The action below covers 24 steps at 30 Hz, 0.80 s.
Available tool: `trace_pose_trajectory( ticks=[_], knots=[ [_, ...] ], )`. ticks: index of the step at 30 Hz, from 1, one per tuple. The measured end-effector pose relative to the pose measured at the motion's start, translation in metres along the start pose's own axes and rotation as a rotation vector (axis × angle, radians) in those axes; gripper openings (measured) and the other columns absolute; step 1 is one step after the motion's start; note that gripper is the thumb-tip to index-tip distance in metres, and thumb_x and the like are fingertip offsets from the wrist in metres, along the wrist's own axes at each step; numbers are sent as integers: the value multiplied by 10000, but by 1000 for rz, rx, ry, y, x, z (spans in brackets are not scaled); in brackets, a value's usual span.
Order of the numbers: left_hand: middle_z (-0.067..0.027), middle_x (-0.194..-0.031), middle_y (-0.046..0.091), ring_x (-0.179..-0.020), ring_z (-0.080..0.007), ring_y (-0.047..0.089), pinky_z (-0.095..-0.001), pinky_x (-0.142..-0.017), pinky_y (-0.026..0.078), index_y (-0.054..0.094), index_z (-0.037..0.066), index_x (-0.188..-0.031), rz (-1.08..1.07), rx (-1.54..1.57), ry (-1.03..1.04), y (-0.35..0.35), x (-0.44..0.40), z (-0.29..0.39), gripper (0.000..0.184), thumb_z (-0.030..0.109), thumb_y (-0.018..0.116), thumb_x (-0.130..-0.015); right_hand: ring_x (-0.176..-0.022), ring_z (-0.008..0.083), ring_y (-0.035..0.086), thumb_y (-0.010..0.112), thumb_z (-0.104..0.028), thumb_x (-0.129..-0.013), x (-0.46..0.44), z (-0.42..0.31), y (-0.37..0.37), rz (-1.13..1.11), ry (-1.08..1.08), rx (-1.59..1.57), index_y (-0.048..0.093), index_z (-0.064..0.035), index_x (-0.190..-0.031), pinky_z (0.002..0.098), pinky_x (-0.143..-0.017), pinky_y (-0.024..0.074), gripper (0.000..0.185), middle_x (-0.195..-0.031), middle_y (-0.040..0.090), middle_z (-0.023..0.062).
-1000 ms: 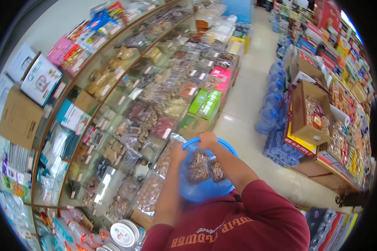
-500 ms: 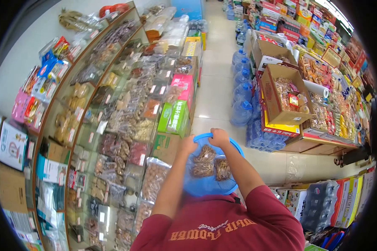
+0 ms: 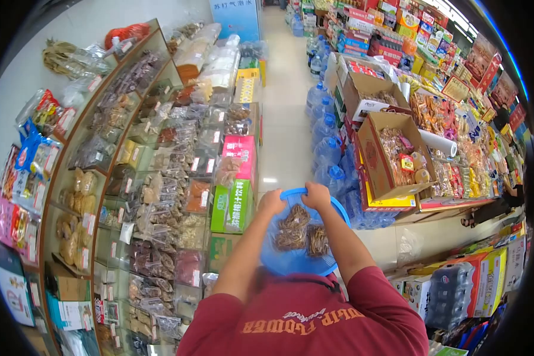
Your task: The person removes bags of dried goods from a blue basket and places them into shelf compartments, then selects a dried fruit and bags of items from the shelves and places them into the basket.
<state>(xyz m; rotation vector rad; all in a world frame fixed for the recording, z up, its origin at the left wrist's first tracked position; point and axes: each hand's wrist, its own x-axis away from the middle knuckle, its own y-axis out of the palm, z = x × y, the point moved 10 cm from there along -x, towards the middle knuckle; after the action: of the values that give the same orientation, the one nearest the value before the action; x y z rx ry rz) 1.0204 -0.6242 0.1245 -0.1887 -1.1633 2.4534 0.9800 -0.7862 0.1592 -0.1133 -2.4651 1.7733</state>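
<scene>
Head view: left grip (image 3: 272, 203) and right grip (image 3: 317, 196) hold a blue basket (image 3: 340, 212); green carton (image 3: 232, 204) left, jugs (image 3: 327, 152) ahead-right.

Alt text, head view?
A person's left hand and right hand grip the rim of a blue basket holding brown dried-looking goods. Ahead, a shop aisle runs between bagged goods on the left and water bottles on the right.
</scene>
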Motion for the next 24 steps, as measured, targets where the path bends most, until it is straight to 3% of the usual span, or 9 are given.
trace_pose_trajectory(
  ticks=[2,14,19,22,24],
  knots=[
    [-215,-896,657,-888,-403,623,-488,-778,495,640,98,-906,9,6,17,3,-13,-2,217,239,611,-744,-819,383,623,628,-261,-682,-17,-6,-12,119,-70,-1,600,-45,-822,488,-737,495,259,-841,650,185],
    [-214,-895,652,-879,-405,623,-489,-755,497,633,87,-896,-44,-25,-109,5,-168,-44,233,242,624,-721,-812,374,620,623,-251,-675,-178,32,16,47,-44,-41,602,-58,-809,486,-730,497,236,-825,645,171],
    [-218,-876,645,-852,-413,616,-487,-736,491,622,73,-875,-52,46,-76,-6,-271,-42,235,243,628,-711,-881,342,632,620,-247,-695,-272,49,-6,-44,-42,-8,621,-59,-884,455,-778,511,267,-917,662,162],
    [-214,-881,646,-862,-409,616,-486,-748,490,620,73,-878,-55,34,-49,-12,-325,-34,230,236,624,-716,-812,376,619,626,-246,-674,-320,60,-30,89,-89,-59,608,-55,-823,488,-734,498,243,-849,648,166],
    [-213,-887,647,-867,-408,616,-488,-756,488,619,75,-881,1,-2,-39,-22,-350,-25,225,231,622,-720,-895,345,626,617,-251,-708,-347,72,-30,-5,-61,-51,617,-55,-879,454,-786,505,259,-916,657,165]
  ],
)
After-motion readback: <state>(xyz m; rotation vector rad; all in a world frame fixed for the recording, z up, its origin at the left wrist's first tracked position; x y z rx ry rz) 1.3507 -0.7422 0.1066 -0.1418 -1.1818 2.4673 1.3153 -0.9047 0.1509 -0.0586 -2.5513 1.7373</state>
